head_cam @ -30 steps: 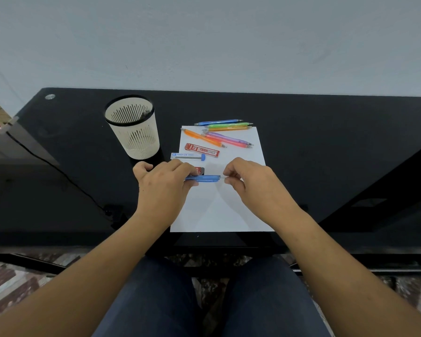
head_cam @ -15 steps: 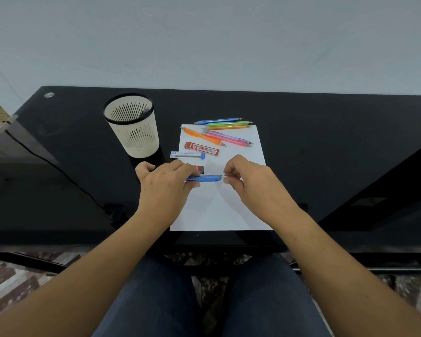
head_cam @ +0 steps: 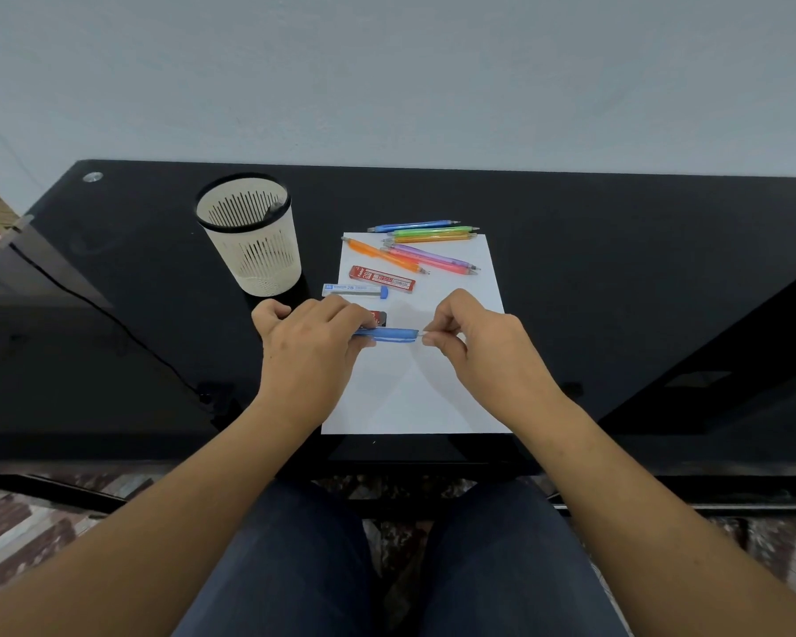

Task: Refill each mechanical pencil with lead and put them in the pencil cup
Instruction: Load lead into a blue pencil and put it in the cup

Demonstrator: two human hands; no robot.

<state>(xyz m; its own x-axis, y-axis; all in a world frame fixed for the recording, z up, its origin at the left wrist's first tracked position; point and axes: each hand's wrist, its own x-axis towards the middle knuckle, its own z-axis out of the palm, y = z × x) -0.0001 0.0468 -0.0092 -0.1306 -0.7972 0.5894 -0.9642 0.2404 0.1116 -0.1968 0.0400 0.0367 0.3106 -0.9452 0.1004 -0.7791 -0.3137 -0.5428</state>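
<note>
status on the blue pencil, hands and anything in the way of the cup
Left hand grips blue mechanical pencil barrel. Right hand pinches at its right end; lead too thin to see. Pencil cup upright, back left, nothing blocking it.

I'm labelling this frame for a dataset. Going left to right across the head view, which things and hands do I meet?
Order: pencil cup → left hand → blue pencil held between the hands → right hand. The lead cases and spare pencils overlap these sideways, so I leave them out.
</note>
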